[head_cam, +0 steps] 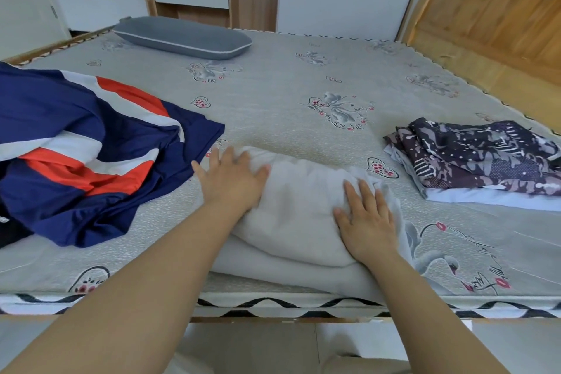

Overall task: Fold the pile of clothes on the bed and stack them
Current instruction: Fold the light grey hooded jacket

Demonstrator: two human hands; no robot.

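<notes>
A wide bed with a grey flower-printed mattress (273,94) carries a crumpled navy, white and orange garment pile (82,146) at left and a folded purple patterned stack (479,158) at right. Between them, near the front edge, lies a folded pale grey cloth (303,206); the left hand (232,181) and right hand (367,222) press flat on it, fingers straight.

Navy striped garment (76,143) and patterned stack (485,158) cut by edges

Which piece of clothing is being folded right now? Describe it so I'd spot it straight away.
Start at the near edge of the bed, right in front of the person. There lies a folded pale grey garment, with the left hand and right hand pressed flat on it. It is plain, unlike the navy, white and orange pile to its left and the dark patterned stack to its right.
</notes>
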